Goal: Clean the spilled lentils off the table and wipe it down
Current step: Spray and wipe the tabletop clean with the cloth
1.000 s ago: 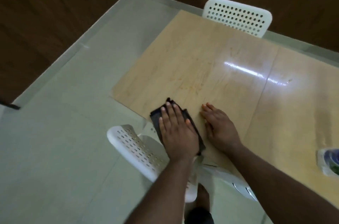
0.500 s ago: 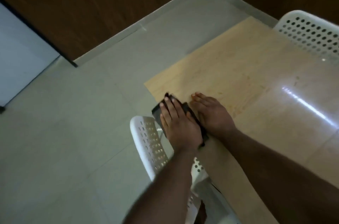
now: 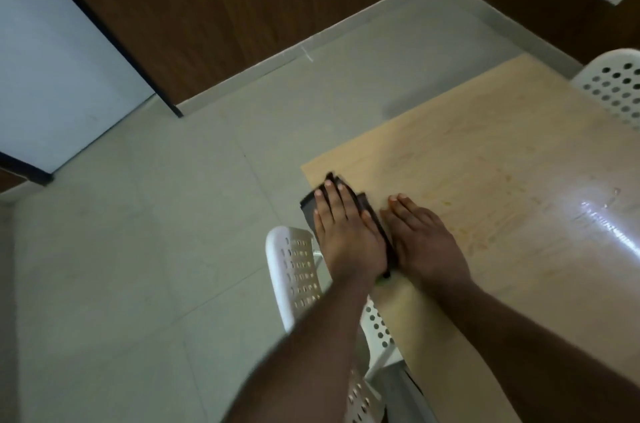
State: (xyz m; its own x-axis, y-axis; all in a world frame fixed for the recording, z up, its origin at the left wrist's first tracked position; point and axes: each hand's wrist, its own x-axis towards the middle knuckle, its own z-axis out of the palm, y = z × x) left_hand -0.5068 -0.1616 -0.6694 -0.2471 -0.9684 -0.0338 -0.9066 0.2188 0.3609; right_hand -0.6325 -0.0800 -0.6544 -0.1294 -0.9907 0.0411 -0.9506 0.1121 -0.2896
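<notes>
A dark cloth (image 3: 309,206) lies at the near left corner of the light wooden table (image 3: 502,180), partly hanging over the edge. My left hand (image 3: 348,232) presses flat on the cloth with straight fingers. My right hand (image 3: 420,239) lies flat on the tabletop right beside it, touching the cloth's right edge. Faint orange-yellow specks and smears, likely lentil residue (image 3: 446,203), dot the wood to the right of my hands. No lentil pile is visible.
A white perforated chair (image 3: 294,270) stands under the table's near left edge, below my left arm. Another white perforated chair (image 3: 616,87) is at the far right. Grey tiled floor (image 3: 156,249) spreads to the left, with a wood-panelled wall and a pale door panel (image 3: 52,69) beyond.
The camera has swung left and down, so the table sits further right in view. Both hands and the cloth have slid toward the table's near left corner, and my right hand closed up against the cloth.
</notes>
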